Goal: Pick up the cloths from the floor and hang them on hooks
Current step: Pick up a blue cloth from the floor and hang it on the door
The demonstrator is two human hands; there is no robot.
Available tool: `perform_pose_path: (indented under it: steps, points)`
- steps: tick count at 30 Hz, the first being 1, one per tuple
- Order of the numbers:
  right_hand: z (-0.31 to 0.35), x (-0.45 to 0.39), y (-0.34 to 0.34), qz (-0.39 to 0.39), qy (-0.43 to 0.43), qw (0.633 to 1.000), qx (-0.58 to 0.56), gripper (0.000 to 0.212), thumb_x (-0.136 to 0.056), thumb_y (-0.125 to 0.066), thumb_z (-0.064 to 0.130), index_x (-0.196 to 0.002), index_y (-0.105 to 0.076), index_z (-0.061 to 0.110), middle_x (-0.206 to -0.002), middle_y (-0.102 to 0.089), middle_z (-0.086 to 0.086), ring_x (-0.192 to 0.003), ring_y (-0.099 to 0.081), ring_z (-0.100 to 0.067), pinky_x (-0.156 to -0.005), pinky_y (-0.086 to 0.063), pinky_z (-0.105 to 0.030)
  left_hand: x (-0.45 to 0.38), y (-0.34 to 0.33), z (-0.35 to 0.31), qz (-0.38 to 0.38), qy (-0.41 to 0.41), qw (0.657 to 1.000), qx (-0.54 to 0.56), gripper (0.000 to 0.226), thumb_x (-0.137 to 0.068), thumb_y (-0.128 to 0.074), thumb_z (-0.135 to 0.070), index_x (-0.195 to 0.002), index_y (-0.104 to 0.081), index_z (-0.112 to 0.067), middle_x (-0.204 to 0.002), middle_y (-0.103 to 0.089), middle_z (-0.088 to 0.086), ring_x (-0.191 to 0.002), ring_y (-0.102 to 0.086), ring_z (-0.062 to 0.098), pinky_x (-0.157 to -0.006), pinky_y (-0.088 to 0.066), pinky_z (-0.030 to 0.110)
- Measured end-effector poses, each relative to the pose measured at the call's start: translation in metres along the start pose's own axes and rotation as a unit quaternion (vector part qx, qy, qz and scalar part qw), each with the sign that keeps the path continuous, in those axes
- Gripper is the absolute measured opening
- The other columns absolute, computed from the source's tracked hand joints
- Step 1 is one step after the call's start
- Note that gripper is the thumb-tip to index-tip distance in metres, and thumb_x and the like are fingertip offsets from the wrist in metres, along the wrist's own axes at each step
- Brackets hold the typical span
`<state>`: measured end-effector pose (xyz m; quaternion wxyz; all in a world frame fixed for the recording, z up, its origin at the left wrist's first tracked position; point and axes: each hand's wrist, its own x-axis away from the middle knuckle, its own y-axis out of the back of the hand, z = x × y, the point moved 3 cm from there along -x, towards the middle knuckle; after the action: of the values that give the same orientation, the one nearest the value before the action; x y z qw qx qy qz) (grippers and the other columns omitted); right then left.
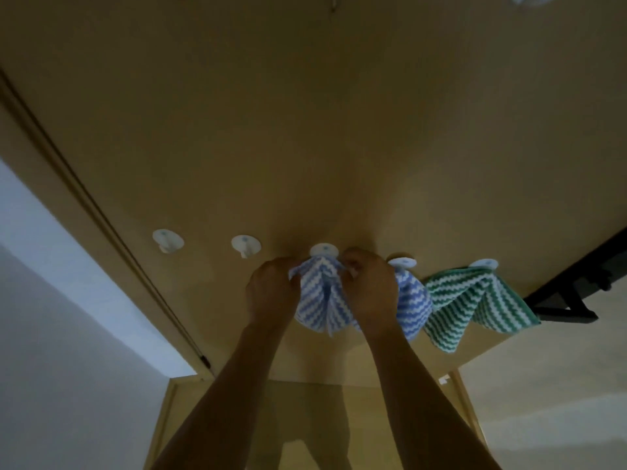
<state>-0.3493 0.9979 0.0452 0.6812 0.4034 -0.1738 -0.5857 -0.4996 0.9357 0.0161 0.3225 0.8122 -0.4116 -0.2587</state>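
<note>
Closest to the camera, two bare forearms reach up from the bottom of the view toward a tan wooden door (305, 147). The left hand (271, 290) has its fingers curled into the left edge of a blue-and-white zigzag cloth (322, 300), bunching it. The right hand (368, 286) is curled round the cloth's right edge, thumb and fingers pinching the fabric near the top. Between the two hands the cloth hangs in folds, its top drawn up against a white round hook (324, 249) on the door; the light is dim, so I cannot tell whether it is caught on the peg.

Just right of that, partly behind the right hand, a second blue striped cloth (415, 307) hangs from its own hook (402, 262). Beside it a green-and-white striped cloth (475, 303) hangs from the far right hook (483, 264).

To the left, two bare hooks (246, 245) (168, 239) sit in the same row. A black bracket (570, 300) juts at the right edge.
</note>
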Motion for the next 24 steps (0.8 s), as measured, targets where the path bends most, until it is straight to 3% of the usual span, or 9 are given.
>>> perform_pose_path:
  steps: [3,8,12,15,19,22,24]
  points:
    - [0.005,0.005,0.012,-0.009,0.049,0.999,-0.019,0.011,-0.084,-0.055,0.002,-0.082,-0.061,0.010,-0.083,-0.063,-0.006,-0.080,-0.060,-0.026,-0.066,-0.037,-0.031,0.008,0.018,-0.007,-0.041,-0.013,0.999,-0.007,0.025,-0.090,-0.062,-0.015,-0.112,-0.070,-0.022,-0.105,-0.073,0.002,-0.094,-0.068,0.025,-0.076,-0.048,0.030]
    - [0.017,0.018,0.020,0.031,0.106,0.993,-0.045,0.011,-0.091,-0.051,0.008,-0.088,-0.060,0.012,-0.087,-0.060,0.004,-0.087,-0.057,-0.020,-0.077,-0.041,-0.031,0.035,0.040,-0.017,-0.111,0.011,0.994,-0.004,0.033,-0.092,-0.065,-0.022,-0.124,-0.065,-0.018,-0.117,-0.069,0.007,-0.103,-0.064,0.027,-0.088,-0.049,0.035]
    - [0.023,0.038,0.023,0.055,0.126,0.988,-0.076,0.030,-0.094,-0.057,0.016,-0.124,-0.061,0.012,-0.124,-0.061,-0.005,-0.119,-0.054,-0.021,-0.104,-0.040,-0.035,0.068,0.054,-0.026,-0.184,0.013,0.982,-0.049,0.036,-0.090,-0.068,-0.022,-0.124,-0.065,-0.011,-0.118,-0.069,0.010,-0.105,-0.064,0.029,-0.090,-0.051,0.038]
    - [0.024,0.058,0.029,0.061,0.170,0.976,-0.120,0.033,-0.091,-0.063,0.016,-0.124,-0.060,0.012,-0.127,-0.060,-0.005,-0.122,-0.053,-0.021,-0.106,-0.038,-0.033,0.098,0.058,-0.031,-0.210,0.043,0.973,-0.087,0.038,-0.092,-0.065,-0.027,-0.127,-0.064,-0.012,-0.124,-0.066,0.008,-0.113,-0.061,0.027,-0.099,-0.046,0.038]
    - [0.021,0.080,0.030,0.135,0.212,0.959,-0.129,0.040,-0.091,-0.064,0.019,-0.129,-0.058,0.007,-0.131,-0.058,-0.010,-0.126,-0.050,-0.025,-0.109,-0.034,-0.035,0.143,0.058,-0.033,-0.223,0.112,0.960,-0.130,0.045,-0.094,-0.057,-0.039,-0.136,-0.056,-0.021,-0.137,-0.058,0.002,-0.128,-0.051,0.021,-0.110,-0.036,0.041]
    - [0.024,0.101,0.025,0.216,0.221,0.945,-0.105,0.053,-0.095,-0.047,0.042,-0.141,-0.045,0.014,-0.146,-0.045,-0.009,-0.137,-0.039,-0.023,-0.114,-0.022,-0.030,0.184,0.062,-0.034,-0.241,0.154,0.946,-0.153,0.047,-0.095,-0.056,-0.039,-0.138,-0.054,-0.021,-0.141,-0.054,0.003,-0.131,-0.048,0.021,-0.112,-0.033,0.044]
    - [0.029,0.118,0.021,0.239,0.247,0.933,-0.104,0.052,-0.095,-0.054,0.036,-0.143,-0.042,0.019,-0.148,-0.041,-0.003,-0.137,-0.035,-0.019,-0.112,-0.023,-0.024,0.214,0.066,-0.033,-0.255,0.190,0.932,-0.174,0.048,-0.096,-0.055,-0.040,-0.141,-0.051,-0.022,-0.145,-0.050,0.005,-0.135,-0.044,0.022,-0.115,-0.028,0.046]
